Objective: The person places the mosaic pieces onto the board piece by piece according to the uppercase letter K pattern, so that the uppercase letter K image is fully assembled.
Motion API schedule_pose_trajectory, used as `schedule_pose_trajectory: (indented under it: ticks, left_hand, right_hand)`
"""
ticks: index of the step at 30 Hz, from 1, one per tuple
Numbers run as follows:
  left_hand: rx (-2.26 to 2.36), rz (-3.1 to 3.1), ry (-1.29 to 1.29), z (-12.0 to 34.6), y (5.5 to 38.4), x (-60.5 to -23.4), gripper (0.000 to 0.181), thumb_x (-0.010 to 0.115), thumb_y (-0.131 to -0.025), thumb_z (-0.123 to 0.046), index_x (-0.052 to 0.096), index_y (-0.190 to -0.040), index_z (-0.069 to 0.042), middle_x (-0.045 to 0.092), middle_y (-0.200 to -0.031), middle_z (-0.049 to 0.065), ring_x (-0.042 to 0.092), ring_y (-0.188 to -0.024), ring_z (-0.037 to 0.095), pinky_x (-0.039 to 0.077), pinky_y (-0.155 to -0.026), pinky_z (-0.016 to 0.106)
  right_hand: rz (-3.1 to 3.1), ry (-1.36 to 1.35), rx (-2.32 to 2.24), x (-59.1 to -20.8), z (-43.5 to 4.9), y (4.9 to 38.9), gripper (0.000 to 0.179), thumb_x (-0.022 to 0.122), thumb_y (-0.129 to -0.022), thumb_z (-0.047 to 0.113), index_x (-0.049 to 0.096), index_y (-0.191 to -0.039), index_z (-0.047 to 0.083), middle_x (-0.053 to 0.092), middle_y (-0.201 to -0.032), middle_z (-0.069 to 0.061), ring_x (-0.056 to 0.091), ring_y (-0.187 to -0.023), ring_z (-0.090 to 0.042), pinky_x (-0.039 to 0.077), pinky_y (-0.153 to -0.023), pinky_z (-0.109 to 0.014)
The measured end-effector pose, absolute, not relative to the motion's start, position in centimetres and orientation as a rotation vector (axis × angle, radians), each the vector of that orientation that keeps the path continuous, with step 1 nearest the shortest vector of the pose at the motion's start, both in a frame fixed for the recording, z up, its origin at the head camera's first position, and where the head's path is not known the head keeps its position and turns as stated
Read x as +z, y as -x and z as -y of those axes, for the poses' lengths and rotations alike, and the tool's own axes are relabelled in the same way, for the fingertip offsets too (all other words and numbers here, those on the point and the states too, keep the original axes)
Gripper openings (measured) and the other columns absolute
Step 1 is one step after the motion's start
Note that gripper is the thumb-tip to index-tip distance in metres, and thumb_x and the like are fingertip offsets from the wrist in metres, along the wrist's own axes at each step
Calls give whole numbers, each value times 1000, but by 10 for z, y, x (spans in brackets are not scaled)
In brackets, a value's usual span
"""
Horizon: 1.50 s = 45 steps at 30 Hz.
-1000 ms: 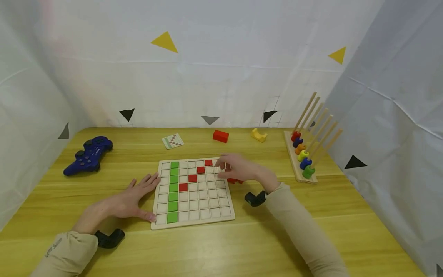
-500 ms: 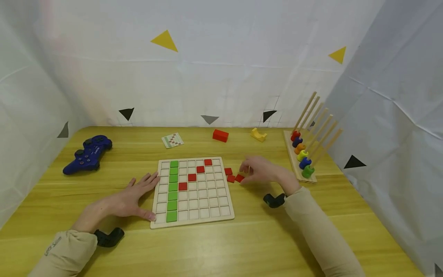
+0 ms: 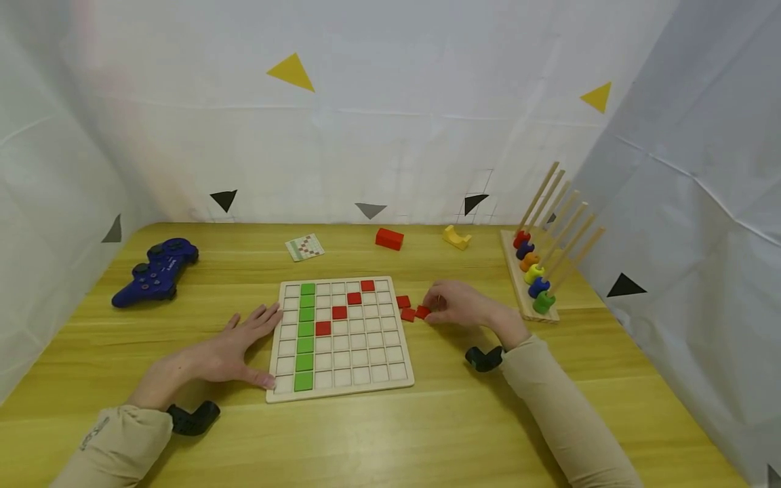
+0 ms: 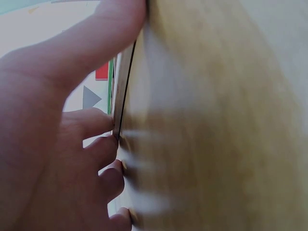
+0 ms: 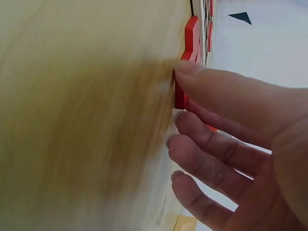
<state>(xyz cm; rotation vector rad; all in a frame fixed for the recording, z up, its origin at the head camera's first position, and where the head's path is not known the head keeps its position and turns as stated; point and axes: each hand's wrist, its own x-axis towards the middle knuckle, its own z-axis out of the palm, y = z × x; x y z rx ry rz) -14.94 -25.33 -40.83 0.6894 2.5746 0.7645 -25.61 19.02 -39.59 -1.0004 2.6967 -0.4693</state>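
A wooden grid board (image 3: 342, 395) lies mid-table, with a column of green tiles (image 3: 305, 329) and a diagonal of red tiles (image 3: 339, 312) in its cells. My left hand (image 3: 228, 352) rests flat and spread at the board's left edge, thumb at the lower corner and fingertips along the side. Right of the board lie loose red tiles (image 3: 408, 314). My right hand (image 3: 457, 303) pinches the nearest red tile (image 5: 180, 98) between thumb and index finger, low at the table; the other fingers are loosely bent. Part of that tile is hidden behind the thumb.
At the back lie a small pattern card (image 3: 305, 248), a red block (image 3: 389, 238) and a yellow arch-shaped block (image 3: 456, 238). A blue game controller (image 3: 157, 272) sits at left. A peg stand with coloured beads (image 3: 529, 263) stands at right.
My right hand has moved right, from over the board's upper right corner to the loose red tiles, and its thumb and index finger have closed on one. The left hand stays in place.
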Motion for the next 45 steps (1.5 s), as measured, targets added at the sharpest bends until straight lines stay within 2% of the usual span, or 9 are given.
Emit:
schedule_pose_trajectory:
  ticks: [7,20,31,45]
  left_hand:
    - [757,-2573,-682,254,150,-410,118,79,-77,-57,15,-160,-1,1,-167,21,-5,-151,47,-9,-115,70]
    - [768,-2581,-690,255,150,-411,119,79,-77,-57,15,-160,-1,2,-167,21,-5,-151,48,-9,-115,71]
    - [761,-2582,-688,255,149,-409,119,79,-77,-57,15,-159,0,3,-167,22,-4,-151,48,-8,-115,71]
    - [761,-2587,-693,253,149,-409,118,79,-77,-57,15,-159,0,3,-167,21,-4,-151,48,-8,-115,70]
  right_hand:
    - [-2697,1004,-471,-397,-190,258,23,75,-90,20,72,-107,6,65,-97,-3,59,-86,-16,50,-79,-31]
    - [-2711,1000,-495,-398,-188,258,21,75,-91,23,72,-104,6,65,-94,-2,60,-83,-15,51,-76,-28]
    - [-2705,1012,-479,-399,-189,258,22,75,-91,27,70,-100,8,64,-89,0,55,-77,-10,48,-71,-26]
    - [-2695,919,-499,-393,-191,254,25,75,-90,31,68,-100,10,64,-89,2,55,-78,-12,50,-73,-28]
